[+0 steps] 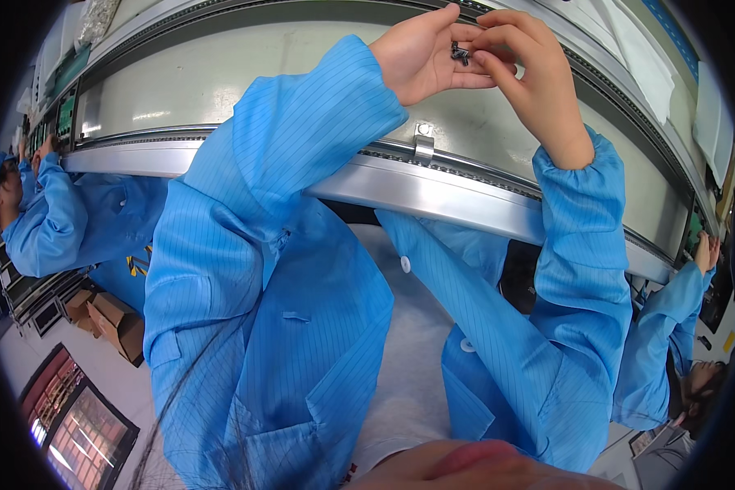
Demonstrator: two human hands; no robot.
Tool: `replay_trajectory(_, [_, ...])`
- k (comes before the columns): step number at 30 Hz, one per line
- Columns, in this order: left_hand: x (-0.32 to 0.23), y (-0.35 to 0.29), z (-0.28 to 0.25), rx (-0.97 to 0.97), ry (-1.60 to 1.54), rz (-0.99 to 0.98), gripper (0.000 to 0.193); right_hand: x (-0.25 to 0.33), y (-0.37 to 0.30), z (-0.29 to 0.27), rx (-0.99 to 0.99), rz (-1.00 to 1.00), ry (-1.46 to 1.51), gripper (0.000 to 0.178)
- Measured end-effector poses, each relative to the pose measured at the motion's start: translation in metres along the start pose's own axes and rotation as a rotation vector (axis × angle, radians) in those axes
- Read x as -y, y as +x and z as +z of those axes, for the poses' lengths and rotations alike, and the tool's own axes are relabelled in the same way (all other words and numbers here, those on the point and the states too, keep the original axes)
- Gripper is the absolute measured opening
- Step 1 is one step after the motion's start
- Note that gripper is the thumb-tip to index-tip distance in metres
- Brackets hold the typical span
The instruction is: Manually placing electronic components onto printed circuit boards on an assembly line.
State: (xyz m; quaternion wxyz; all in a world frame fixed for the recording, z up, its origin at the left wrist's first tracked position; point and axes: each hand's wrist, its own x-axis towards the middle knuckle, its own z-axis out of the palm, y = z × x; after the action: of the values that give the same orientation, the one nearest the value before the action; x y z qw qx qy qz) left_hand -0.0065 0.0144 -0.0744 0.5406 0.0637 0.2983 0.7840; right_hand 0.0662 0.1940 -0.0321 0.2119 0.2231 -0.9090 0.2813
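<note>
Parts [460, 55], small, black, jumbled, lie on the unclenched left hand [423, 64] near its finger edge; I cannot tell if the right hand [539, 73] pinches any.

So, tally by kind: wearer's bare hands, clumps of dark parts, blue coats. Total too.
Wearer's hands: 2 (left hand, right hand)
Clump of small dark parts: 1, pieces too small to count
Blue coats: 3 (wearer's coat, left co-worker's coat, right co-worker's coat)
Total: 6
</note>
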Motion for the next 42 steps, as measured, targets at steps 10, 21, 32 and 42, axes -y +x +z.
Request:
replay_trajectory(10, [-0.007,-0.017,0.024,-0.213,0.361,0.075,0.029,-0.029,-0.014,0.010,0.006,0.417,0.641,0.019])
replay_trajectory(21, [-0.011,-0.008,0.020,-0.222,0.326,0.093,0.019,-0.036,-0.012,0.009,-0.048,0.447,0.646,0.020])
replay_trajectory(32, [-0.012,-0.010,0.023,-0.267,0.345,0.092,0.017,-0.022,-0.004,0.005,-0.063,0.241,0.322,0.014])
replay_trajectory(42, [-0.018,-0.009,0.024,-0.144,0.447,0.124,0.021,-0.030,-0.007,-0.001,-0.019,0.173,0.283,0.011])
